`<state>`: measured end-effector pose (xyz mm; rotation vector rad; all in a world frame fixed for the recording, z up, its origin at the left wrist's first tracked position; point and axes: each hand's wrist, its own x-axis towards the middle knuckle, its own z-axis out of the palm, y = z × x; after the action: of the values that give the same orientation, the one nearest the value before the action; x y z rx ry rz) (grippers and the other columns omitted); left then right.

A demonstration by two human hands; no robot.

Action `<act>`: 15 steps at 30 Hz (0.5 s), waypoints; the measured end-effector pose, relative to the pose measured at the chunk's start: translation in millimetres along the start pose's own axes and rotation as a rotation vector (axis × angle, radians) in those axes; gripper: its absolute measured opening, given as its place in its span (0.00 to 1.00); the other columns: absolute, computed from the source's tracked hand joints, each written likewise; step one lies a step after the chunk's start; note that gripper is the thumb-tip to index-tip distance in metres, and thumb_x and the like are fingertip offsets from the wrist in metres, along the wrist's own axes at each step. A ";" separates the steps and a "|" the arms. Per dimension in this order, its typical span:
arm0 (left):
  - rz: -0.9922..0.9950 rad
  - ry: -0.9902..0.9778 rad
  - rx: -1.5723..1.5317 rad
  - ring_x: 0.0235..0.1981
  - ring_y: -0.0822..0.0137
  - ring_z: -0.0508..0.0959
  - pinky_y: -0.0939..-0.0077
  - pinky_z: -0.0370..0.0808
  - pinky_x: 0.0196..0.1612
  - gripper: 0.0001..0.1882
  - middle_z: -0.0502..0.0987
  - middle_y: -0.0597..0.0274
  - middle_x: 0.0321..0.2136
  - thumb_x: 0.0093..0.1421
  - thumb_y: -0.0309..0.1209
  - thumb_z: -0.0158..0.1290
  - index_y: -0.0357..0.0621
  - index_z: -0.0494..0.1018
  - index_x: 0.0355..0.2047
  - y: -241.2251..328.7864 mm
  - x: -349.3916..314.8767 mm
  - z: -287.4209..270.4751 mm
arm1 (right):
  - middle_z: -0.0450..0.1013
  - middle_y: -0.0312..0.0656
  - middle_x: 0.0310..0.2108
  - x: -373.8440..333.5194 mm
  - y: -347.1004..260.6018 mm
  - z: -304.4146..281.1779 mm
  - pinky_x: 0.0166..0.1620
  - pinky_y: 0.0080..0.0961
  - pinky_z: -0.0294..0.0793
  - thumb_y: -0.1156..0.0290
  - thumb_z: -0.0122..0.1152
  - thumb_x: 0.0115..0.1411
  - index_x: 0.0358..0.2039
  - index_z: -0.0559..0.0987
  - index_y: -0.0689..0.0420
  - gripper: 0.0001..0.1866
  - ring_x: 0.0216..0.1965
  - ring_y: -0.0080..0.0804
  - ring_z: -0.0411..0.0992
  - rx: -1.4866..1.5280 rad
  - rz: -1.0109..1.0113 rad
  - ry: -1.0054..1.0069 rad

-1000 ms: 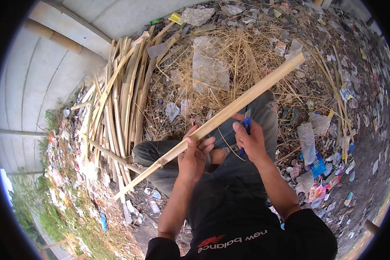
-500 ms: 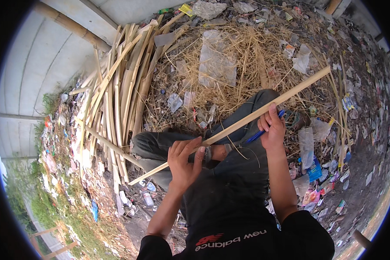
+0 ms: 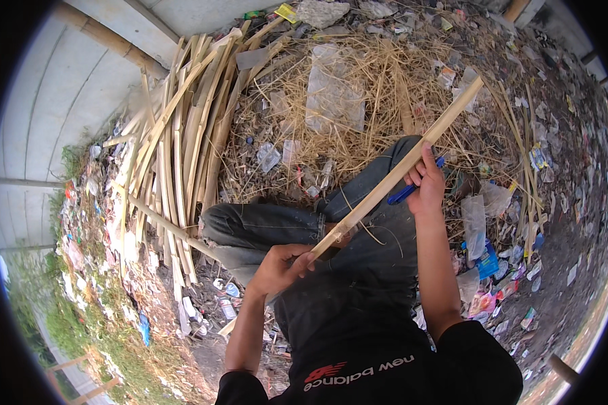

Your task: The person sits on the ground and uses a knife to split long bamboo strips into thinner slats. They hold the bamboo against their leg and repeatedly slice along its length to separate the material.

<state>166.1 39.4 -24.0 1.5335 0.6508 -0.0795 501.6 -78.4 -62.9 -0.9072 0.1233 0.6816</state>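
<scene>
A long pale bamboo strip (image 3: 393,177) slants across my lap, its far end up to the right. My left hand (image 3: 282,268) is closed round its lower part, thumb along the strip. Farther up, my right hand (image 3: 426,185) grips the strip between thumb and fingers. The same hand also holds a slim blue tool (image 3: 401,195) in its palm; the fingers hide much of it, and its kind does not show. Below my left forearm, the strip's near end sticks out. A thin loose fibre (image 3: 375,235) curls over my trouser leg beneath the strip.
A pile of split bamboo strips (image 3: 182,148) lies at the left, with one pole (image 3: 162,219) slanting toward my knee. Ahead are dry straw shavings (image 3: 385,81) and a clear plastic sheet (image 3: 334,91). Litter covers the ground; thin strips (image 3: 530,169) lie at the right.
The strip has tilted more steeply, its far end swinging up and left while its near end drops toward me. My left hand has moved down and closed more tightly around it.
</scene>
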 end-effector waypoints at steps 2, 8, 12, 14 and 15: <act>0.033 -0.053 -0.003 0.28 0.76 0.79 0.78 0.78 0.34 0.14 0.84 0.60 0.33 0.74 0.33 0.56 0.34 0.81 0.51 0.4 -0.5 -3.6 | 0.59 0.23 0.17 2.6 1.2 -2.8 0.23 0.21 0.60 0.57 0.68 0.70 0.27 0.74 0.47 0.17 0.16 0.15 0.58 -0.028 0.003 0.002; 0.230 -0.045 0.082 0.33 0.77 0.77 0.79 0.76 0.37 0.17 0.81 0.64 0.35 0.75 0.34 0.55 0.37 0.78 0.58 -4.3 12.9 3.3 | 0.59 0.23 0.17 -4.1 3.2 -4.3 0.22 0.22 0.61 0.56 0.67 0.70 0.27 0.73 0.48 0.18 0.16 0.15 0.58 -0.096 -0.011 -0.073; 0.020 -0.098 -0.011 0.32 0.78 0.72 0.79 0.72 0.37 0.18 0.75 0.69 0.31 0.76 0.36 0.53 0.38 0.78 0.58 7.7 32.0 20.6 | 0.60 0.24 0.17 -14.3 -4.1 -4.4 0.23 0.21 0.62 0.55 0.67 0.70 0.28 0.72 0.49 0.18 0.16 0.15 0.59 -0.171 0.052 -0.063; 0.041 -0.101 -0.003 0.31 0.77 0.72 0.77 0.72 0.36 0.18 0.75 0.68 0.30 0.76 0.36 0.52 0.37 0.77 0.57 8.1 46.2 32.2 | 0.63 0.27 0.19 -14.0 -8.8 -20.9 0.24 0.20 0.62 0.50 0.59 0.73 0.31 0.72 0.51 0.20 0.17 0.17 0.61 -0.386 0.068 -0.081; 0.100 -0.083 0.010 0.31 0.75 0.73 0.74 0.73 0.37 0.17 0.76 0.67 0.30 0.76 0.35 0.52 0.37 0.77 0.57 1.9 55.8 39.2 | 0.65 0.29 0.20 -17.4 -12.9 -23.8 0.24 0.21 0.63 0.48 0.57 0.74 0.29 0.72 0.52 0.22 0.17 0.18 0.62 -0.475 0.056 -0.075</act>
<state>226.6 22.1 -50.4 1.5614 0.5079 -0.0708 499.8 -110.6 -62.4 -1.3345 -0.0858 0.8125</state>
